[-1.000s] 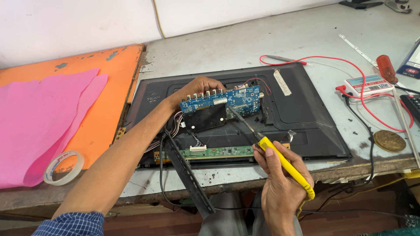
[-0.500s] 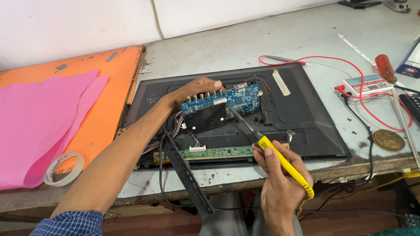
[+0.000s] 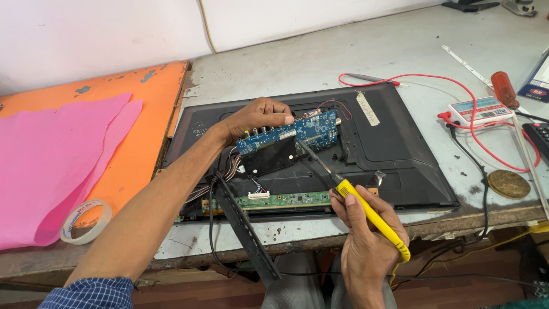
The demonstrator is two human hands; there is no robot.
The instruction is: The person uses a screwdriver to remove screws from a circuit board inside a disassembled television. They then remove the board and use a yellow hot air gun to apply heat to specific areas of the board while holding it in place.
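The left hand (image 3: 258,116) gripped the upper left edge of a blue circuit board (image 3: 289,131), holding it tilted above the black back panel (image 3: 394,143) of a flat screen. The right hand (image 3: 366,240) held a yellow-handled soldering iron (image 3: 372,217) like a pen, its metal tip reaching up to the board's lower edge, just right of the left hand's grip. Below that grip lay a narrow green strip board (image 3: 286,200). Well left of it sat a tape roll (image 3: 86,220) beside pink sheets (image 3: 51,166).

Left hand (image 3: 257,117) stretched forward, fingers curled closed; right hand (image 3: 366,240) near, fingers gripped shut.
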